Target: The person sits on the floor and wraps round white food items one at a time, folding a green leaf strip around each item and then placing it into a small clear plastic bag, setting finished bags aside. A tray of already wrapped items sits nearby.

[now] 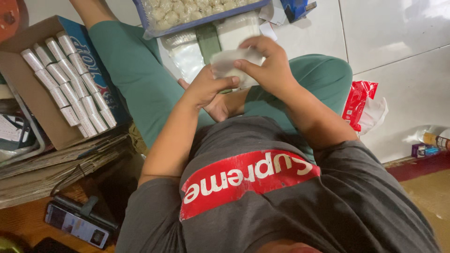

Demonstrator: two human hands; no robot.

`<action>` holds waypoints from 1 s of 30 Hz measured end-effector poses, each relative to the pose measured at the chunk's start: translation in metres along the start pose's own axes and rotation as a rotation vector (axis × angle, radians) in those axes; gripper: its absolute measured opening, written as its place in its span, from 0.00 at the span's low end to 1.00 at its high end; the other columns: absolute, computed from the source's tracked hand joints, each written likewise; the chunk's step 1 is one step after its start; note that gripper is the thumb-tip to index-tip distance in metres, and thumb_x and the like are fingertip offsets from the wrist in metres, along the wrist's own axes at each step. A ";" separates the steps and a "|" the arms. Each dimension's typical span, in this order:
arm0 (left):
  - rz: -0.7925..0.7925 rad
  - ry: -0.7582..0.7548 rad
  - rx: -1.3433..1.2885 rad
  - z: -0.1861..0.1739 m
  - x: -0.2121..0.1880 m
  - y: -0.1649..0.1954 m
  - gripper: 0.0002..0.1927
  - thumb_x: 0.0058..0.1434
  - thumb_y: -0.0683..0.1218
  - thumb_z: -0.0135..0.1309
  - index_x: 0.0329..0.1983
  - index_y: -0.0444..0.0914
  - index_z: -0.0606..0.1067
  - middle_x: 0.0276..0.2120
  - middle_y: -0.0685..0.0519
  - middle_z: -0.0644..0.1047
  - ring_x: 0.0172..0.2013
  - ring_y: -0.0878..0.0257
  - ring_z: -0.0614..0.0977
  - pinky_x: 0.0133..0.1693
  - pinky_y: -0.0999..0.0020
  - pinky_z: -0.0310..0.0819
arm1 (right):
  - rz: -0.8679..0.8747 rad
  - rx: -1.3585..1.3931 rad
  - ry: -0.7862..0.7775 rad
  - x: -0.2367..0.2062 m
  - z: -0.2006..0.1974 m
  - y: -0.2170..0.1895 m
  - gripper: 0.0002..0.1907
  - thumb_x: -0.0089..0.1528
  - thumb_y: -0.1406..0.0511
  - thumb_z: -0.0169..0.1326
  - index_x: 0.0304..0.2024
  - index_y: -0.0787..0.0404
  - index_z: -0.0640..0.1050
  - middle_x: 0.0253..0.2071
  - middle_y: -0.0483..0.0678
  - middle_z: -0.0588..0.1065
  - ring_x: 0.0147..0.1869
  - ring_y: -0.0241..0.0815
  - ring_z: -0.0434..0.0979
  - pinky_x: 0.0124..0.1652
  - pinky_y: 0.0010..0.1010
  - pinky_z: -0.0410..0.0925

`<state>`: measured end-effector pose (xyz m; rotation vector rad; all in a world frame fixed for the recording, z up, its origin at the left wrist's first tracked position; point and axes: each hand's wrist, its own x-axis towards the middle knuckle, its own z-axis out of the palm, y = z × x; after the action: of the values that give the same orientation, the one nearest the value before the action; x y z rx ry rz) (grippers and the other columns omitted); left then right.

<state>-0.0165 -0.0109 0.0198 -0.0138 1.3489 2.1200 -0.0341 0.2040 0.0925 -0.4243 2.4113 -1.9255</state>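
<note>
I see both hands closed on one small pale packet (233, 63), held up over my lap between my knees in green trousers (140, 79), with the blue tray of pale round pieces (197, 14) on the floor just beyond it. My right hand (267, 65) pinches the packet's top edge from above, fingers (248, 63) clamped on it, while my left hand (206, 86) grips it from below, thumb across its lower edge. The packet's long axis runs roughly left to right between the two hands, neither hand nearer than the other
</note>
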 end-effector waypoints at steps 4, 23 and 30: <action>-0.015 0.060 -0.177 0.002 -0.002 0.001 0.28 0.59 0.43 0.64 0.63 0.36 0.71 0.55 0.50 0.76 0.55 0.58 0.79 0.55 0.59 0.78 | -0.030 -0.066 0.050 -0.016 -0.011 0.008 0.20 0.58 0.64 0.71 0.42 0.63 0.73 0.60 0.51 0.70 0.62 0.43 0.72 0.56 0.29 0.70; 0.045 -0.042 -0.279 0.013 -0.011 0.009 0.30 0.63 0.39 0.60 0.68 0.33 0.67 0.58 0.48 0.76 0.59 0.56 0.77 0.61 0.58 0.74 | -0.306 -0.283 -0.124 0.004 -0.030 -0.018 0.17 0.63 0.62 0.69 0.49 0.61 0.79 0.68 0.55 0.68 0.72 0.50 0.67 0.67 0.40 0.65; 0.079 -0.146 -0.113 0.013 -0.014 0.019 0.31 0.65 0.40 0.61 0.70 0.30 0.66 0.60 0.47 0.75 0.62 0.57 0.75 0.67 0.59 0.67 | -0.145 -0.283 -0.501 0.044 -0.042 -0.047 0.11 0.66 0.62 0.63 0.47 0.63 0.82 0.57 0.53 0.78 0.60 0.47 0.77 0.50 0.36 0.70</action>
<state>-0.0112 -0.0120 0.0465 0.1471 1.1611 2.2150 -0.0754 0.2251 0.1536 -0.9825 2.3491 -1.3007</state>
